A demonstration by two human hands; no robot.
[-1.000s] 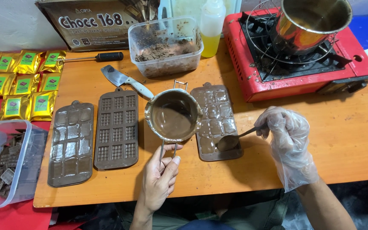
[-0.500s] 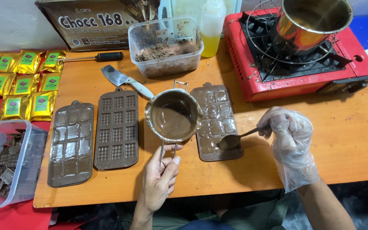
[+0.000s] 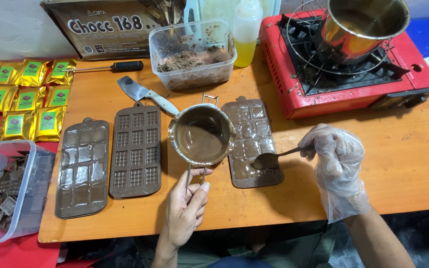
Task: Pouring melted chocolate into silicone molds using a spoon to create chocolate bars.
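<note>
Head view: left hand, bare, grip closed round wire handle of small metal pot, held over desk between two moulds. Right hand, in thin clear glove, grip pinched on spoon, bowl coated brown, resting on right mould. Pot part full of smooth, glossy melted chocolate. Right mould cavities partly filled, wet-looking. Middle mould, waffle-patterned, appears filled, matte. Left mould, shiny square cavities, fill unclear. Judged roughly midway; right mould unfinished. Desk orange wood, smooth.
</note>
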